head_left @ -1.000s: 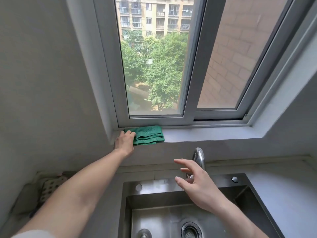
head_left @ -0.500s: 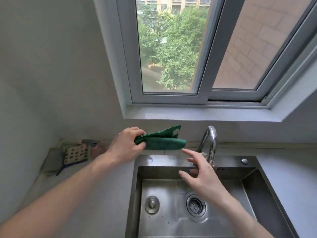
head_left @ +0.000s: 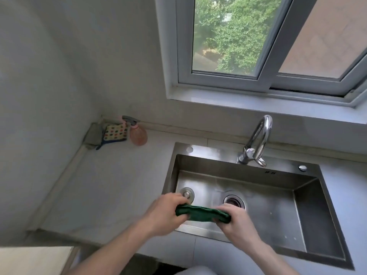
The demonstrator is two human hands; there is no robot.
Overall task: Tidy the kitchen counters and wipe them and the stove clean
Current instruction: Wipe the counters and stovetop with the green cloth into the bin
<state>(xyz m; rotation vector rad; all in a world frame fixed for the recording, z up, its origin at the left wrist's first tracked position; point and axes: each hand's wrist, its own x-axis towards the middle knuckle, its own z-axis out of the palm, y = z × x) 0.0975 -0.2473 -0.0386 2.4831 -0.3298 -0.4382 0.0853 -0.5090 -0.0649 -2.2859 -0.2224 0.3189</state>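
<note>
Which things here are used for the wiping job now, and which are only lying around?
In use:
green cloth, held by left hand and right hand over the sink

Lying about:
spray bottle
dotted cloth
faucet, no water visible

— Views on record?
— One only: head view, wide-angle, worn at head height, standing close at the front edge of the counter (head_left: pixel 103 187).
— Facing?
— Forward and steeply down onto the sink (head_left: pixel 309 219), tilted enough to take in the faucet (head_left: pixel 258 139), the wall behind and the lower part of the window (head_left: pixel 266 80) at top.
— Nearness?
— Near: left hand (head_left: pixel 164 215) and right hand (head_left: pixel 238 225) low in the middle, forearms entering from the bottom edge.
— Distortion?
— Straight lines bowed toward the borders, window frame slanting.
— Overlap with a second view?
— No second view to compare.
</note>
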